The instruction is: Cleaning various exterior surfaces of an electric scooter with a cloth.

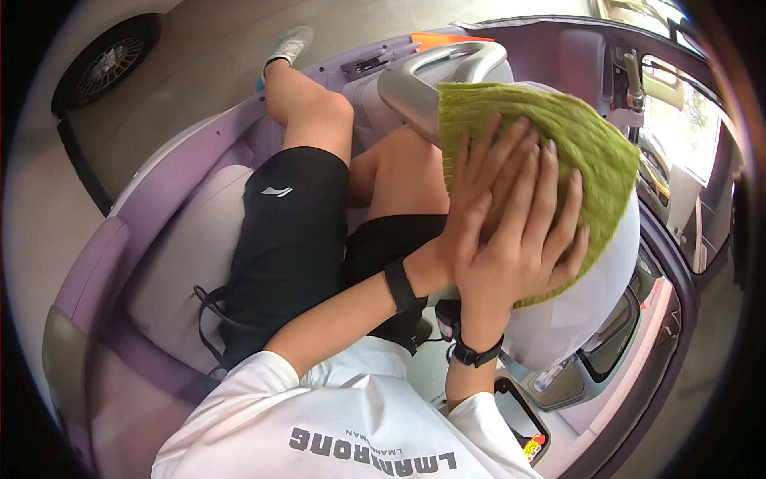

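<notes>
A green ribbed cloth (592,149) is spread over a large, smooth white rounded surface (610,269); what that surface belongs to cannot be told. My left hand (479,155) lies with its fingers extended on the cloth, partly hidden beneath the other hand. Across it rests my right hand (520,233), fingers spread over the cloth and the back of the left hand. Both palms face the cloth, and neither hand is closed around it. Just left of the cloth stands a silver-grey loop-shaped part (407,90).
I sit in a vehicle's purple interior, on a pale seat (185,263), with a purple sill (179,161) along the left. One foot in a sneaker (293,45) is outside on the floor. A spoked wheel (111,66) is at upper left; several window openings and frames are at right.
</notes>
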Demonstrator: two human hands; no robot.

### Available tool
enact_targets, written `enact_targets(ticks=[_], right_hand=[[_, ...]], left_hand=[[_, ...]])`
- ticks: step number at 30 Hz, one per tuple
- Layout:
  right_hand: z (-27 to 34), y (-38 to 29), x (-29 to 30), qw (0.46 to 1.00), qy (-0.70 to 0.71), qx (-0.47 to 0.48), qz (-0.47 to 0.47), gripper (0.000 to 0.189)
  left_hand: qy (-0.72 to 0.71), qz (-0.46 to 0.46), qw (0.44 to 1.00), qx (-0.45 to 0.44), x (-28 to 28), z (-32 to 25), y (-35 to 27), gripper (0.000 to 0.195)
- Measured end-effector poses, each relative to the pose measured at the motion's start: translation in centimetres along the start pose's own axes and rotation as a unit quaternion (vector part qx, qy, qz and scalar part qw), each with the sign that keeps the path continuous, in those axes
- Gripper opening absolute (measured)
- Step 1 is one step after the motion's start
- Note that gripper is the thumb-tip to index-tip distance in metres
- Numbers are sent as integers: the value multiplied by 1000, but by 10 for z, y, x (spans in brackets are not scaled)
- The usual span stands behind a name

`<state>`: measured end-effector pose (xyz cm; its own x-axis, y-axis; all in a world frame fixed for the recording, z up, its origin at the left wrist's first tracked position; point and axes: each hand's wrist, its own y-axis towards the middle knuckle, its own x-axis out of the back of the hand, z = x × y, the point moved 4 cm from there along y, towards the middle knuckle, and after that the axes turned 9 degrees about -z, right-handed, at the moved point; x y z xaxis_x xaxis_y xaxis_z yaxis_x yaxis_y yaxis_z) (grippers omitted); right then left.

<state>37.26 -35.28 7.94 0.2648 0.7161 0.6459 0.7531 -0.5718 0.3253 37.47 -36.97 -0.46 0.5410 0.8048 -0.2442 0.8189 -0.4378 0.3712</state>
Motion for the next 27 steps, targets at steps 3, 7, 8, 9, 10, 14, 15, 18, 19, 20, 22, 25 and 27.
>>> enact_targets(ticks=[3,7,8,9,10,14,15,18,19,20,22,25,27], right_hand=[[9,10,-8,997,65,9,-32,43],[17,18,-11,996,83,18,-34,41],[17,16,-11,995,98,23,-27,41],[18,15,-10,993,114,28,-23,42],[17,15,-9,992,118,26,-27,42],[4,11,-5,979,199,37,-36,41],[3,11,-3,974,220,46,-36,41],[-2,8,0,963,259,53,-52,40],[-5,6,2,964,258,43,-55,40],[-7,4,3,957,280,49,-55,40],[-15,-2,6,947,310,58,-58,40],[-25,-19,11,934,347,42,-73,41],[-35,-28,17,933,347,23,-89,41]], left_hand=[[-40,53,998,11,9,14,6,71],[-1,37,999,21,13,13,7,72],[8,35,999,23,14,11,6,73],[19,30,999,23,20,9,6,73],[29,27,999,22,20,5,6,74],[57,31,998,19,62,-11,-9,75],[67,31,997,19,63,-14,-8,76],[91,36,995,14,44,-17,-8,77],[96,39,995,12,23,-20,-8,77],[101,42,994,9,9,-17,-4,78],[103,50,993,0,19,-30,-11,79],[105,58,993,-21,7,-44,-2,80],[107,63,992,-32,48,-63,-25,81]])
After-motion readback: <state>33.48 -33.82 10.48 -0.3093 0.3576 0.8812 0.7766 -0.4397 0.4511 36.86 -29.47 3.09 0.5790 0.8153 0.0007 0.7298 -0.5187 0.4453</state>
